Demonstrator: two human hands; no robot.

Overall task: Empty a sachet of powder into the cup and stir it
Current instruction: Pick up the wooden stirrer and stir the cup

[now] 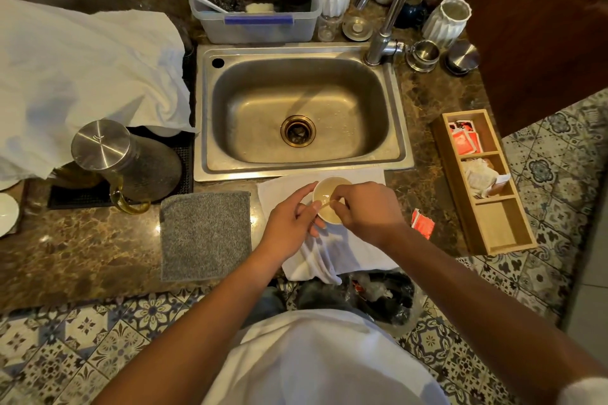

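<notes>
Marble counter (98,240): left hand (289,220) grips the cup (330,199) of pale liquid; right hand (365,210), at three o'clock, pinches a barely visible stirrer (325,204).

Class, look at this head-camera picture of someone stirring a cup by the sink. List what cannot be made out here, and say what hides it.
1. Head view: the stirrer in the cream ceramic cup is mostly hidden by the right hand; its type is unclear.
2. The cup's near side is covered by the left hand.
3. Print on the torn red sachet is too small to read.
4. The white plate is cut off by the left edge.
</notes>
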